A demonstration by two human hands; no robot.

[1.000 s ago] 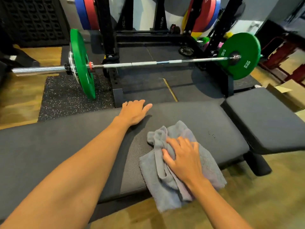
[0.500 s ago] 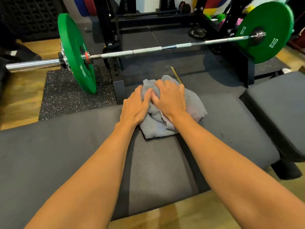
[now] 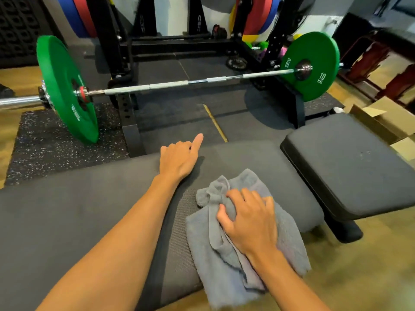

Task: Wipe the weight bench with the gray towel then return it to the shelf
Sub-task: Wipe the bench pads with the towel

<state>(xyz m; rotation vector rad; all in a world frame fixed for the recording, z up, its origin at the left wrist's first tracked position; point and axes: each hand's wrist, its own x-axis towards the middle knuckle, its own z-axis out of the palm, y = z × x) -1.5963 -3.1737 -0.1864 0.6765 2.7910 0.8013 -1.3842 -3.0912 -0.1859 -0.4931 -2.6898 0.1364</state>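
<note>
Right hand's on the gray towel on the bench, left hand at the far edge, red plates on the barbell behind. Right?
Not quite. The head view shows green plates on the barbell. The right hand is on the gray towel on the bench, left hand at the far edge.
</note>
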